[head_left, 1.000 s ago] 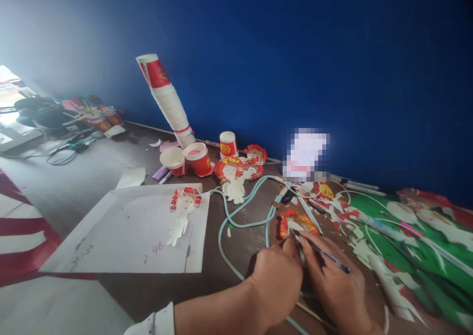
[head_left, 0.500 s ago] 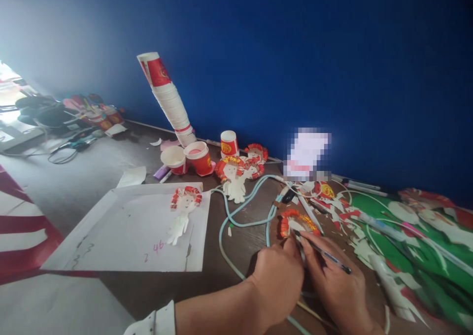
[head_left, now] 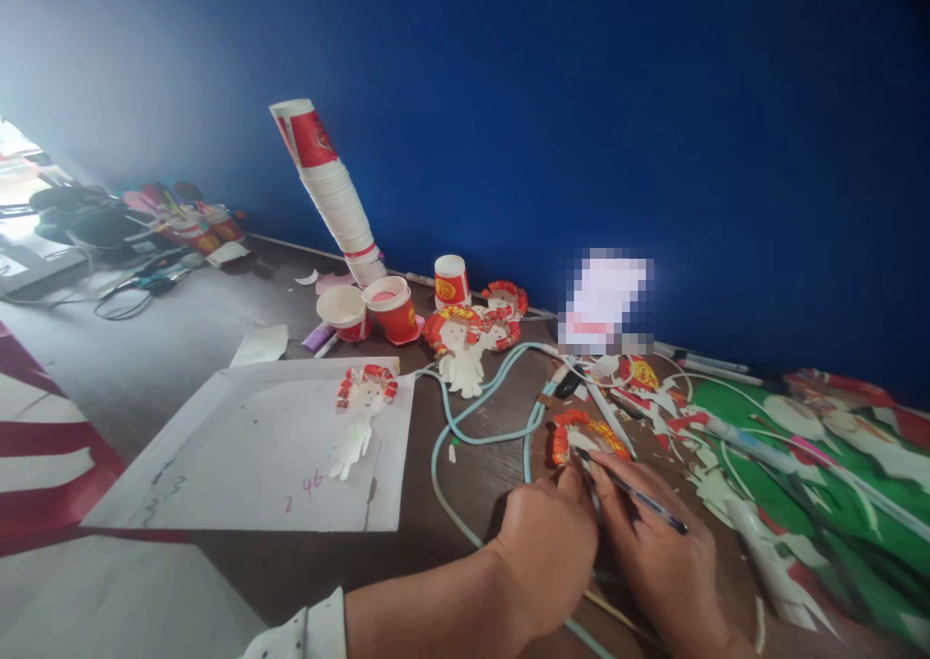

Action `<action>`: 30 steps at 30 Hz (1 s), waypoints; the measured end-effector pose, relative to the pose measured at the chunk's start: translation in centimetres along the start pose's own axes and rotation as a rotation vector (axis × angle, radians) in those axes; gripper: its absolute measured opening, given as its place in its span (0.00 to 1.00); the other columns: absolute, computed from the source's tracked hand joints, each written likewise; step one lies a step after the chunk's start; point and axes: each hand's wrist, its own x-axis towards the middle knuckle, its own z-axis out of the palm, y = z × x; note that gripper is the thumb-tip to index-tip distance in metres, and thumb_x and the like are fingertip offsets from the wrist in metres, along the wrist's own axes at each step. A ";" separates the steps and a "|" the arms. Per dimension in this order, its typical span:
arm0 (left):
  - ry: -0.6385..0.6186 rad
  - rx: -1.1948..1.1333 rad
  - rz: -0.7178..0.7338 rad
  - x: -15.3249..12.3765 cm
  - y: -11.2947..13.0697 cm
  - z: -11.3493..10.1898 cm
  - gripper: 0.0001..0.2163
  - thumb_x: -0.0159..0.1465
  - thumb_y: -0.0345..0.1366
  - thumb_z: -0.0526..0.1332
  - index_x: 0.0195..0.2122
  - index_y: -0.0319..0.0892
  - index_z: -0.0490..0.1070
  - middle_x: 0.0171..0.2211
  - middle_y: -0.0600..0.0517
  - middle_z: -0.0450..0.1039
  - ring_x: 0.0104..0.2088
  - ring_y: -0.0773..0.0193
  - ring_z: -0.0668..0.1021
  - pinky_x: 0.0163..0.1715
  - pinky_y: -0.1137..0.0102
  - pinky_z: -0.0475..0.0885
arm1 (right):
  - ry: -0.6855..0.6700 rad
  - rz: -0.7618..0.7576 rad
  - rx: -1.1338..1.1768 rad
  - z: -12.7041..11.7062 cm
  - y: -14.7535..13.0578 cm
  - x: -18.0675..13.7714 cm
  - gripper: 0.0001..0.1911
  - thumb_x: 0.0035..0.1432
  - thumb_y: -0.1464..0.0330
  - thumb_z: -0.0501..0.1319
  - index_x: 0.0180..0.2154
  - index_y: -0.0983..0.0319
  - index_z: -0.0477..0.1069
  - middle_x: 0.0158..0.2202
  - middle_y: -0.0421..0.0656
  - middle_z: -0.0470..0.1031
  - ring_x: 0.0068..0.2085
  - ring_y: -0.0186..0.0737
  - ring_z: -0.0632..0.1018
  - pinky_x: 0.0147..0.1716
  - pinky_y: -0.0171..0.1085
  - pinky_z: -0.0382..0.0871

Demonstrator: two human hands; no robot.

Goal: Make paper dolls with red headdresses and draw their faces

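Observation:
My right hand (head_left: pixel 658 538) grips a pen (head_left: pixel 649 504), its tip down on the pale face area of a paper-cup doll (head_left: pixel 588 436) with curled red and yellow paper hair. Close beside it, my left hand (head_left: pixel 548 543) is closed at the doll's lower part, its fingertips turned away and largely hidden. Most of the doll's body is covered by both hands. On the white sheet to the left lies another paper doll (head_left: pixel 356 426) with a drawn face. Several similar dolls (head_left: pixel 461 344) are grouped farther back.
A leaning stack of paper cups (head_left: pixel 338 208) rises near the blue wall, with several loose cups (head_left: pixel 396 310) by it. A white sheet (head_left: pixel 232 455) lies left. Pale blue cables (head_left: pixel 486 441) loop across the table. Paper scraps (head_left: pixel 716 485) and a green mat (head_left: pixel 821 455) are right.
The pen and my right hand have shifted very slightly. Both hands stay at the same doll, and the rest is unchanged.

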 end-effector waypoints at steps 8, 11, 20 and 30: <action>-0.047 0.025 -0.048 0.1 0.0 -0.1 0.21 0.65 0.32 0.53 0.59 0.34 0.64 0.58 0.36 0.65 0.35 0.60 0.79 0.24 0.71 0.72 | 0.073 0.002 0.003 -0.8 0.0 0.6 0.10 0.62 0.68 0.58 0.44 0.62 0.74 0.39 0.45 0.80 0.40 0.39 0.79 0.45 0.37 0.70; -0.045 0.035 -0.052 0.2 0.0 0.1 0.23 0.65 0.31 0.52 0.62 0.33 0.60 0.59 0.37 0.64 0.35 0.59 0.79 0.22 0.71 0.72 | 0.066 0.019 0.003 -1.0 0.2 0.5 0.09 0.63 0.68 0.58 0.43 0.62 0.74 0.38 0.45 0.80 0.39 0.38 0.79 0.43 0.36 0.70; -0.081 0.008 -0.040 0.2 -0.1 -0.2 0.20 0.66 0.31 0.51 0.59 0.35 0.64 0.59 0.38 0.64 0.37 0.61 0.79 0.27 0.71 0.75 | 0.032 0.096 0.007 -0.9 0.3 0.3 0.11 0.64 0.65 0.56 0.43 0.61 0.75 0.38 0.43 0.80 0.39 0.37 0.79 0.43 0.35 0.69; -0.088 -0.005 -0.049 0.4 -0.1 -0.3 0.21 0.66 0.31 0.51 0.61 0.33 0.61 0.59 0.37 0.65 0.38 0.59 0.79 0.29 0.70 0.75 | 0.031 0.091 0.012 -0.7 0.4 0.0 0.10 0.63 0.66 0.57 0.43 0.61 0.75 0.39 0.43 0.80 0.40 0.38 0.79 0.45 0.35 0.69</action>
